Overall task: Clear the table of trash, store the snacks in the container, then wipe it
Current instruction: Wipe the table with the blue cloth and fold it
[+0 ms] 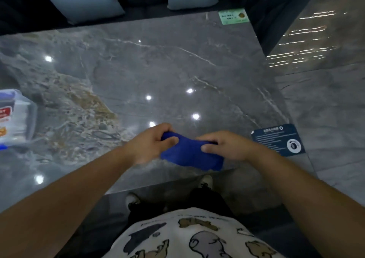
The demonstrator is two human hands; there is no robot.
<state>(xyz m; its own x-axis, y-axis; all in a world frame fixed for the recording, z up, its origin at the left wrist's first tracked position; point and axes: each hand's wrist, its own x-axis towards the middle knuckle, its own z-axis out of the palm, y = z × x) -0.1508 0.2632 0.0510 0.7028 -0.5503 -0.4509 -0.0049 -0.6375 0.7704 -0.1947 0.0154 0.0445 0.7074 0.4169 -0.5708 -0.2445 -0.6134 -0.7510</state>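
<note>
Over the near edge of the table (158,70), at about six o'clock in the head view, the left hand (152,143) and right hand (227,147) both grip a blue cloth (189,155), bunched between them. At nine o'clock the clear container (17,117) sits with snack packets inside. I see no loose trash, so wiping looks like the step in hand; next, the cloth needs pressing flat and sweeping across the marble
</note>
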